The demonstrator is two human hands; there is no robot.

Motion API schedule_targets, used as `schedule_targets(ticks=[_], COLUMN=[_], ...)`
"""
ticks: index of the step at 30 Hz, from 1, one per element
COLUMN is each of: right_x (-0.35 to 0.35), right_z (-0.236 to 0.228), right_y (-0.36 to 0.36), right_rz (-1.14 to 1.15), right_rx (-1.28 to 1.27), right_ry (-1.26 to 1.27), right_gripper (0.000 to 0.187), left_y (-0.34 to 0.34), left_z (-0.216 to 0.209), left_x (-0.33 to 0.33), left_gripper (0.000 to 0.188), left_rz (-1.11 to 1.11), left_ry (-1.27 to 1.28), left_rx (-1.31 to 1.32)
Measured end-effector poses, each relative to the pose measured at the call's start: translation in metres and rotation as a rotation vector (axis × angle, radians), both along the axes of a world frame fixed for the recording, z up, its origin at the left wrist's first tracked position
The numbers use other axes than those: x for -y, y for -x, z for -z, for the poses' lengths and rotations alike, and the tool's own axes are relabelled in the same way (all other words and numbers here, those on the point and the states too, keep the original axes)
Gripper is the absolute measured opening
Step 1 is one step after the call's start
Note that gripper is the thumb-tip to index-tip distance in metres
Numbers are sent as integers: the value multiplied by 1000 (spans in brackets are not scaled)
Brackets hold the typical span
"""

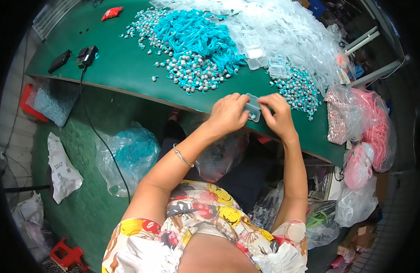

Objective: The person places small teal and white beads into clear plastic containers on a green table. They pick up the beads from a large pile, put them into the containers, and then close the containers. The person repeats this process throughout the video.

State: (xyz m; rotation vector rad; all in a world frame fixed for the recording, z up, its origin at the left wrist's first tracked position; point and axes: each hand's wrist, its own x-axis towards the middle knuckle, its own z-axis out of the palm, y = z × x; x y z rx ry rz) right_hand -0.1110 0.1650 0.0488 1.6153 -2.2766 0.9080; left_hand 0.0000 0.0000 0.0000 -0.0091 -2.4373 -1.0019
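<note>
A small clear plastic box [252, 103] with its lid up is held over the front edge of the green table. My left hand [228, 113] grips it from the left, thumb and fingers closed on its side. Inside the lower part lie a few small grey-and-blue pieces [252, 115], partly hidden by my left thumb. My right hand [279, 114] is at the box's right side, its fingers curled and pinched at the edge; their tips are partly hidden. Behind my right hand lies a pile of grey-and-blue plug-like pieces [298, 93].
A heap of blue cords [196, 34] sits beyond my left hand, with more grey-and-blue plugs [191, 73] before it. Clear plastic boxes [287, 32] are heaped at the back right. Bagged pink cords [374, 132] are at the right edge. A black cable [94, 127] hangs down left.
</note>
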Motion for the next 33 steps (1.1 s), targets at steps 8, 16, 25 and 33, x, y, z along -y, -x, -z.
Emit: schedule_targets(ticks=[8, 16, 25, 33], right_x=[95, 139, 29, -5], right_z=[23, 29, 64, 112], right_y=[43, 40, 36, 24], right_rz=[205, 397, 570, 607], right_rx=[-11, 12, 157, -50], right_ry=[-15, -245, 141, 218], right_gripper=[26, 29, 20, 9], left_y=[-2, 0, 35, 12], left_z=[-4, 10, 44, -9], left_x=[3, 24, 65, 22], left_gripper=[35, 48, 50, 52], left_rz=[72, 181, 327, 450], left_ry=[59, 136, 87, 161], left_rx=[-38, -49, 64, -2])
